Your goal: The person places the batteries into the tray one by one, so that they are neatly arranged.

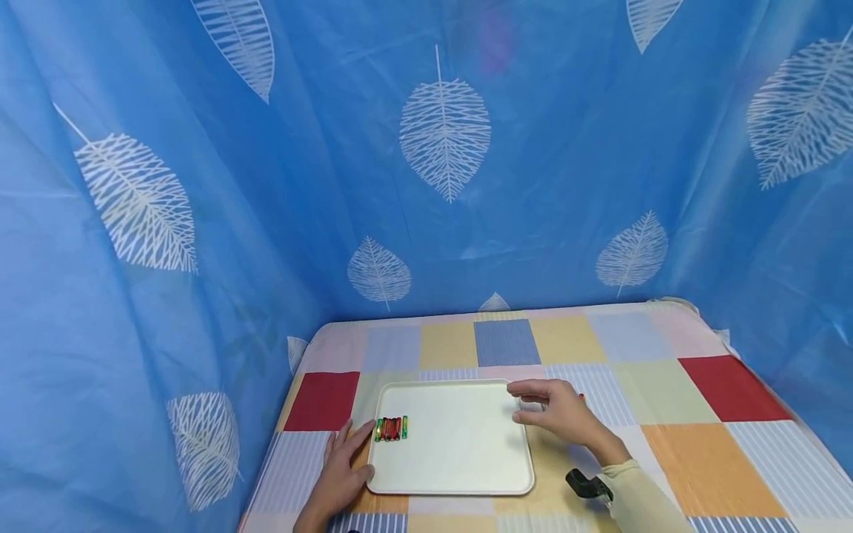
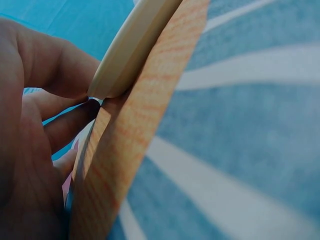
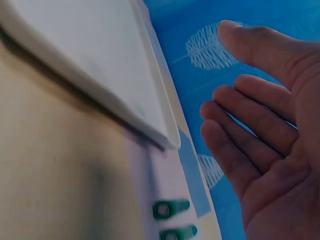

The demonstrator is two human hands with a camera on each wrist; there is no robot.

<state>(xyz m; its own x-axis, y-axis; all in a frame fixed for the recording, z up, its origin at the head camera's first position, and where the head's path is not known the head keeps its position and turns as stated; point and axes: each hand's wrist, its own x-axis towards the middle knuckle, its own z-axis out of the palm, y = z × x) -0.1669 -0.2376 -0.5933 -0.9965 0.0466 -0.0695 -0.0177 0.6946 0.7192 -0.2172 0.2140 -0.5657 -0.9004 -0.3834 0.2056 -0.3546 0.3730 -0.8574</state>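
A white rectangular tray lies on the patchwork cloth. Near its left rim, several small batteries with red and green casings stand side by side in a row, a narrow gap before the rightmost green one. My left hand rests against the tray's left edge, fingers spread and thumb near the front corner. Over the tray's far right corner hovers my right hand, holding nothing, its fingers loosely extended. Two green-ended batteries lie on the cloth beyond that corner in the right wrist view.
The checked patchwork cloth covers the table. A blue curtain with white leaf prints hangs behind and at both sides. A black strap piece sits at my right wrist.
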